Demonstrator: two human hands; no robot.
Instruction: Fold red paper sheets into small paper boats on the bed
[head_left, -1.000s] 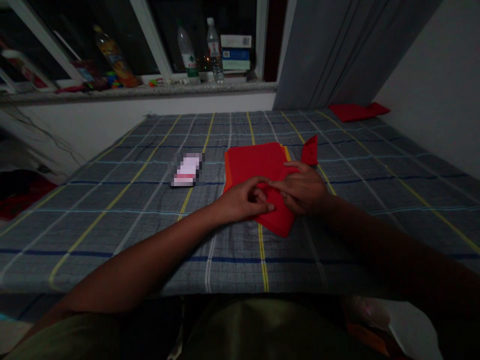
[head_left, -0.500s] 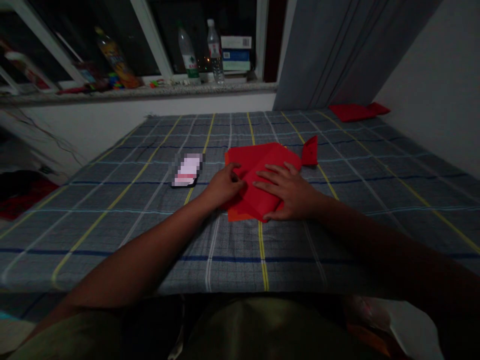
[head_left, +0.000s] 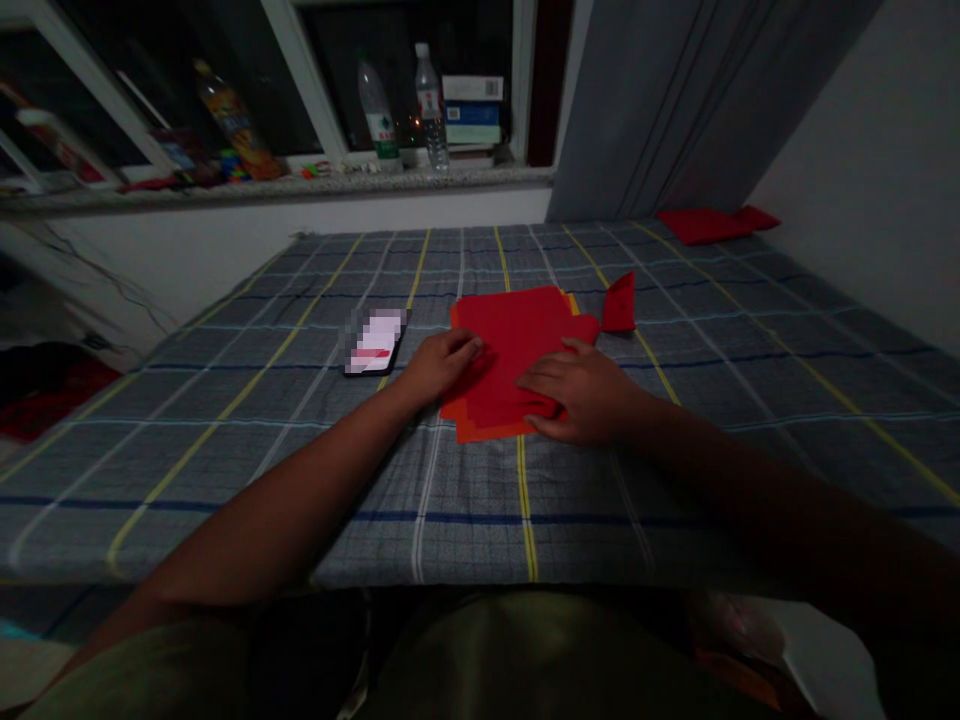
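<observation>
In front of me lies a stack of red paper [head_left: 506, 335], with orange sheets [head_left: 480, 432] showing along its left and lower edges. My left hand [head_left: 442, 362] rests at the stack's left side, fingers loosely bent and pointing right, with no sheet seen in them. My right hand [head_left: 589, 390] closes over a bent red sheet at the right side; its thumb is low and its fingers press from above. A rounded edge of that sheet shows past the fingers. Just right of the stack is a small folded red paper piece [head_left: 619, 303].
A phone [head_left: 375, 342] with a blurred screen lies left of the stack on the checked tablecloth [head_left: 300, 420]. More red items [head_left: 705, 225] lie at the far right corner. Bottles [head_left: 379, 115] and stacked boxes [head_left: 472, 115] stand on the windowsill [head_left: 337, 182].
The rounded red sheet that lay across the stack has shifted right and bunched under my right hand, uncovering the red paper beneath. My left hand's thumb and fingers have drawn closer together.
</observation>
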